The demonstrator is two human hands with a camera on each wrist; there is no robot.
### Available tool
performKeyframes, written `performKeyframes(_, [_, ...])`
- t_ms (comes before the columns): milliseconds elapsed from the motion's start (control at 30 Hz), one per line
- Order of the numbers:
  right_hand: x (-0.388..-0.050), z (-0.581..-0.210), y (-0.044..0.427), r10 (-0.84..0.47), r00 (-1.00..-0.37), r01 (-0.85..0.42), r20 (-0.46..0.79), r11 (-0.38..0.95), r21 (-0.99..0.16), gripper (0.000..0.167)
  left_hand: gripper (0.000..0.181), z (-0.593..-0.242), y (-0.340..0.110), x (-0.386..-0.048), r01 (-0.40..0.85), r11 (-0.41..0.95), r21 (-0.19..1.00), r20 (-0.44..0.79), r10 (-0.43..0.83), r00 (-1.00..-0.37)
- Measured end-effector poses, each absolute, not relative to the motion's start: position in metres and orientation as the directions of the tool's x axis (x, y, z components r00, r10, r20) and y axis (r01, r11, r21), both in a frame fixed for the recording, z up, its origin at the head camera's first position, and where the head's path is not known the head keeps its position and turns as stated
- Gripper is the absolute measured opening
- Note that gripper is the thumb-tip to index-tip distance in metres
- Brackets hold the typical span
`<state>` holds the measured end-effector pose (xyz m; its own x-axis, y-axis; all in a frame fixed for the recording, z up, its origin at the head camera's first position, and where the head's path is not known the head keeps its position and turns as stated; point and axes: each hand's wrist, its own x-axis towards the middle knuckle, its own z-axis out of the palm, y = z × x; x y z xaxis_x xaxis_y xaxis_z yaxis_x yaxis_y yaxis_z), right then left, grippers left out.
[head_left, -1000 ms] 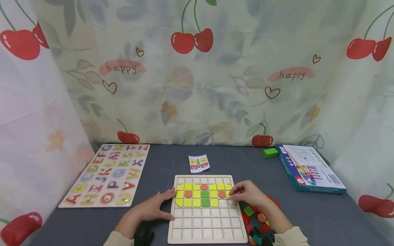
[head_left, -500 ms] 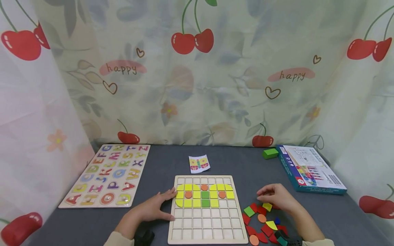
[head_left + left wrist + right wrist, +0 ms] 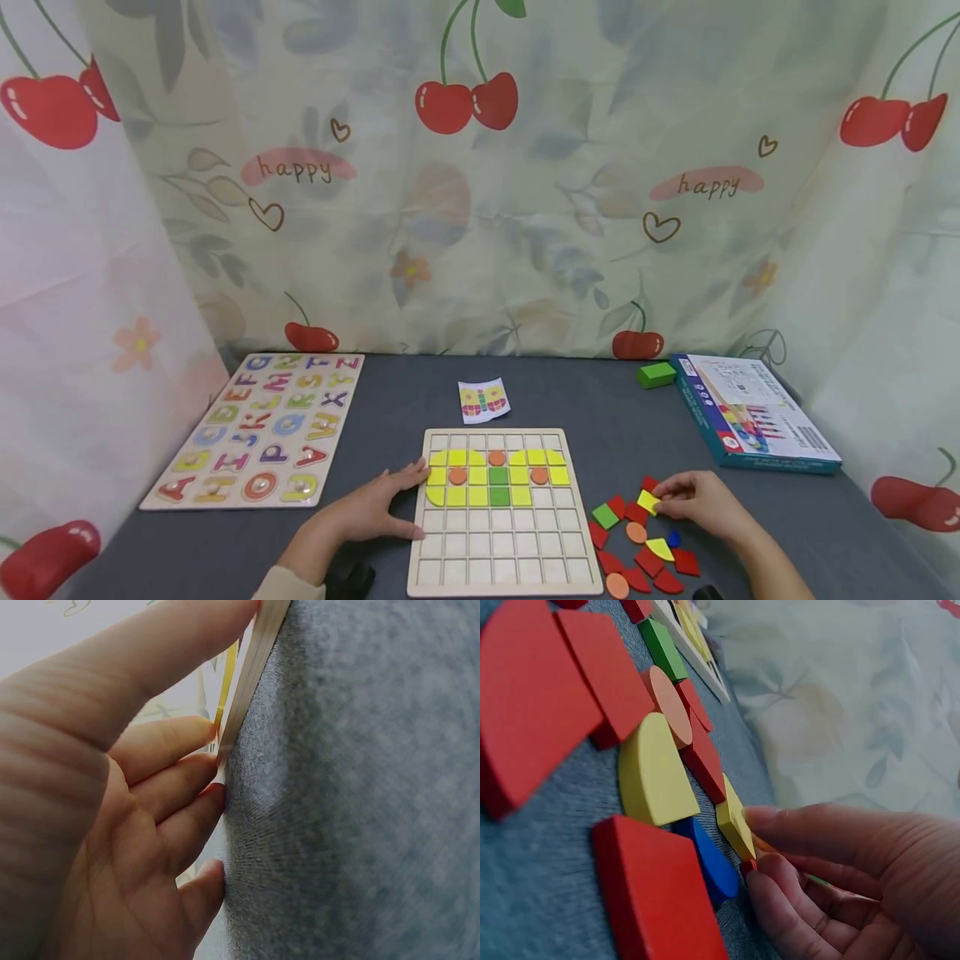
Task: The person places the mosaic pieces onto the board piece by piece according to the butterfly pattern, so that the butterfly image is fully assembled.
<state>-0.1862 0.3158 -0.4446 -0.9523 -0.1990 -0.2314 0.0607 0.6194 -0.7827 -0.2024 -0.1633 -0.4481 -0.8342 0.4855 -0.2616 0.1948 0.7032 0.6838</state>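
Observation:
The wooden grid board (image 3: pixel 504 546) lies on the dark tabletop, with yellow, green and orange pieces filling part of its upper rows. At the board's left edge rests my left hand (image 3: pixel 378 507), thumb and fingers spread apart; the left wrist view shows this hand (image 3: pixel 142 802) with fingertips against the wooden rim. My right hand (image 3: pixel 705 503) is at the loose pieces right of the board. Its thumb and fingertips pinch the edge of a yellow square tile (image 3: pixel 647 502), seen also in the right wrist view as a yellow tile (image 3: pixel 735 817) at the fingertips.
Several loose red pieces (image 3: pixel 649 562), orange discs (image 3: pixel 636 532), a green tile (image 3: pixel 606 516) and a yellow quarter-round (image 3: pixel 660 549) lie nearby. Behind the board is a pattern card (image 3: pixel 483 402). A letter board (image 3: pixel 255 433) lies left; a box (image 3: pixel 757 412) and green block (image 3: pixel 656 375) lie right.
My right hand has moved from the board's right side to the loose pieces, down onto the yellow square tile. A yellow tile now shows at the second filled row's right end. My left hand stays put.

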Motion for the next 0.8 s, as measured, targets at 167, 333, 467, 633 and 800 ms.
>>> performKeyframes(167, [-0.185, -0.447, 0.314, -0.197, -0.962, 0.012, -0.187, 0.657, -0.754, 0.039, 0.09, -0.448, -0.163, -0.202, 0.187, 0.708, 0.681, -0.267, 0.478, -0.837])
performKeyframes(333, [-0.185, -0.448, 0.309, -0.172, -0.969, 0.009, -0.177, 0.692, -0.722, 0.04, 0.09, -0.448, -0.163, -0.202, 0.186, 0.706, 0.683, -0.267, 0.479, -0.836])
performKeyframes(467, [-0.186, -0.448, 0.306, -0.18, -0.969, -0.003, -0.17, 0.695, -0.719, 0.036, 0.09, -0.448, -0.164, -0.202, 0.188, 0.705, 0.684, -0.265, 0.48, -0.836])
performKeyframes(633, [-0.187, -0.448, 0.305, -0.199, -0.959, 0.031, -0.202, 0.635, -0.772, 0.034, 0.09, -0.448, -0.164, -0.202, 0.187, 0.709, 0.681, -0.269, 0.479, -0.836])
performKeyframes(800, [-0.191, -0.446, 0.303, -0.18, -0.949, 0.122, -0.257, 0.543, -0.831, 0.036, 0.09, -0.449, -0.164, -0.202, 0.192, 0.703, 0.685, -0.265, 0.486, -0.833])
